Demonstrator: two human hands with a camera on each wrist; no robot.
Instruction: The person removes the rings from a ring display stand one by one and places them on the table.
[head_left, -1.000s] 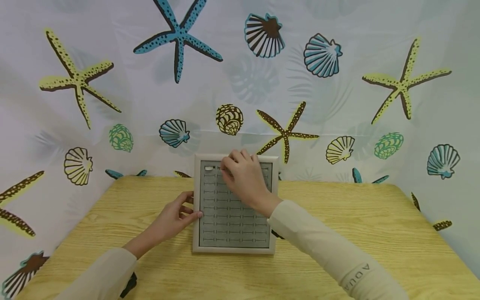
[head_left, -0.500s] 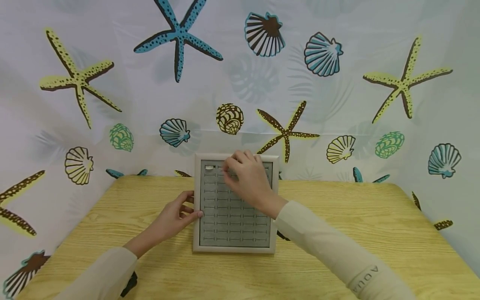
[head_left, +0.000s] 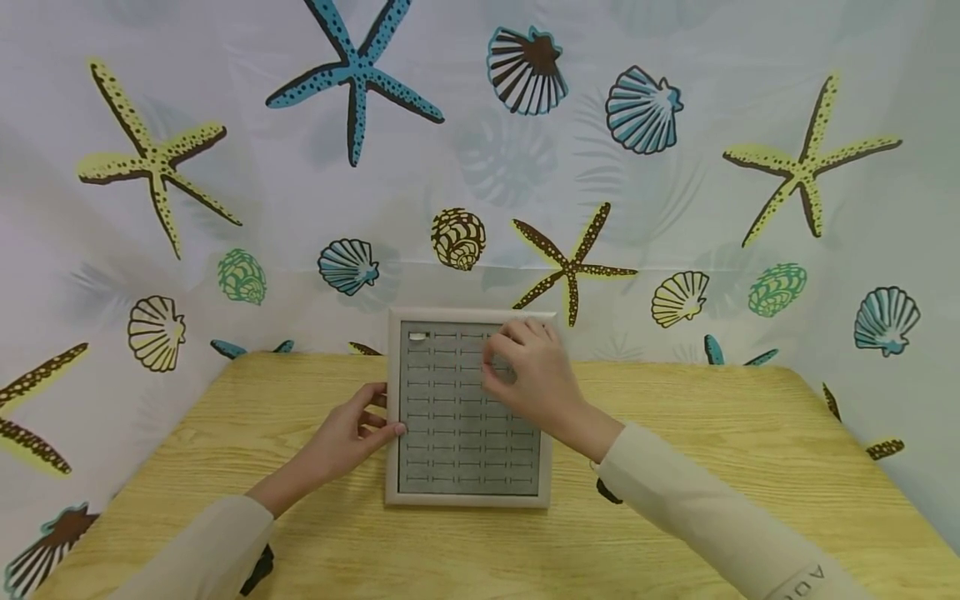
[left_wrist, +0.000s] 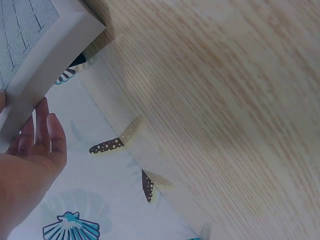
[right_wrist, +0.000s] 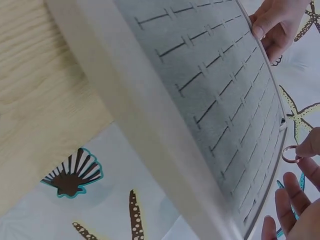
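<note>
A jewelry display board (head_left: pixel 471 400) with a pale frame and grey slotted padding stands propped upright on the table. My left hand (head_left: pixel 358 429) grips its left side, thumb on the front of the frame; in the left wrist view the fingers (left_wrist: pixel 42 132) reach behind the edge. Between thumb and index finger my right hand (head_left: pixel 536 375) pinches a ring (right_wrist: pixel 290 154), thin and copper-coloured, in front of the board's upper right. That ring is too small to make out in the head view. A small whitish piece (head_left: pixel 419 337) shows in the top-left slot.
The wood-grain table (head_left: pixel 712 467) extends around the board. Behind and on both sides hangs a white cloth (head_left: pixel 420 183) printed with starfish and shells. A dark object (head_left: pixel 258 571) shows by the left sleeve.
My right hand has drawn back from the upper-left slots, moving right and slightly down. The left hand and the board have stayed in place.
</note>
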